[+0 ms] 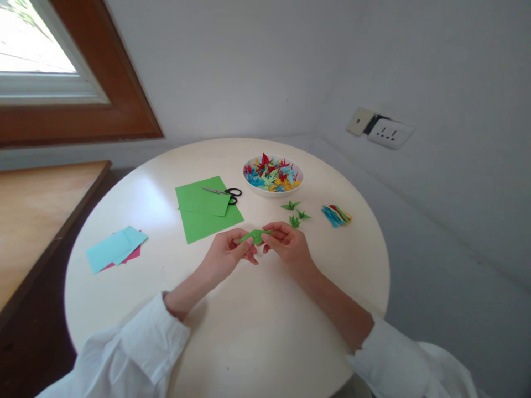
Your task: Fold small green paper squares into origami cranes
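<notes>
nearest are two white sleeves point(141, 337), soft cloth with loose creases, turned back from the wrists. they lie over the near side of a round table point(244, 331) with a smooth, pale cream top. a little farther, around the middle, the left hand point(226, 250) and the right hand point(288, 244) are closed in narrow pinches, thumbs against fingers, on one small folded green paper point(256, 237), gripped from either side and partly covered by the fingertips.

well to the left lie smooth light blue sheets point(108, 250), overlapping, with pink paper point(133, 254) showing from under them. far right is a bundle of slim paper strips point(336, 215) in blue, red, green, yellow and white. just beyond the hands, three green paper cranes point(291, 205) with sharp points sit near one another. left of them are flat, matte green sheets point(209, 226), a smaller on a larger, bearing scissors point(233, 192) with metal blades and black looped handles.

farther on, a round white bowl point(274, 194) is heaped with spiky cranes point(271, 176) in red, blue, yellow and pale green. at the far right, a white socket plate point(388, 133) with dark slots hangs tilted on the plain wall point(249, 72).
</notes>
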Demonstrator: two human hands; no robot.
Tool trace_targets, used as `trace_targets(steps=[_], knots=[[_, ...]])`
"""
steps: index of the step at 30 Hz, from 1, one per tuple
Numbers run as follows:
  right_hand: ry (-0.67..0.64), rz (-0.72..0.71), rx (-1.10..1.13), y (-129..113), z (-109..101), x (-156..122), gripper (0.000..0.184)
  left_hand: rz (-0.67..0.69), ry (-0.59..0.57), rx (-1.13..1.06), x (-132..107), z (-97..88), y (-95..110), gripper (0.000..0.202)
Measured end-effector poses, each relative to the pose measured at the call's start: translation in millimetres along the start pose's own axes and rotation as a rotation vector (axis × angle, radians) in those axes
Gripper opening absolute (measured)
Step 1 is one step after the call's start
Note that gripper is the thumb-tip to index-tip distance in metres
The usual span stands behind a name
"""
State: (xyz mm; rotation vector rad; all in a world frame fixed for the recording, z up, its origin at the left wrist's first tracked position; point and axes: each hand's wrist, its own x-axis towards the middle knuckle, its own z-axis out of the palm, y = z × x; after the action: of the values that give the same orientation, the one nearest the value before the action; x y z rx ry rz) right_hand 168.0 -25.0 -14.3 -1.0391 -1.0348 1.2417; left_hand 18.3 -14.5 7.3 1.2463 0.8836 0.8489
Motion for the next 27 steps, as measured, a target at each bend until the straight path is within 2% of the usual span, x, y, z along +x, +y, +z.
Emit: trace_targets(steps=[6, 11, 17, 22, 27], knots=[[0.007, 0.02, 0.025, 2.1, 1.4, 0.0, 0.026, -0.005, 0.085, 0.106, 0.4, 2.3, 1.8, 0.022], [-0.046, 0.066, 0.058, 4.0, 3.2, -2.5, 0.027, 0.077, 0.176, 0.158, 1.6, -0.3, -1.3, 0.023], [-0.097, 0.123, 0.015, 2.8, 5.6, -5.3, 0.031, 0.125, 0.234, 0.107, 2.5, -0.3, -3.5, 0.021], [-0.172, 0.129, -0.064, 3.5, 7.0, -8.1, 0.031, 0.132, 0.245, 0.045, 1.2, 2.3, -3.1, 0.017], [-0.224, 0.025, -0.212, 4.6, 4.6, -9.4, 0.024, 0.062, 0.197, -0.03, -0.4, 4.1, -2.2, 0.019]])
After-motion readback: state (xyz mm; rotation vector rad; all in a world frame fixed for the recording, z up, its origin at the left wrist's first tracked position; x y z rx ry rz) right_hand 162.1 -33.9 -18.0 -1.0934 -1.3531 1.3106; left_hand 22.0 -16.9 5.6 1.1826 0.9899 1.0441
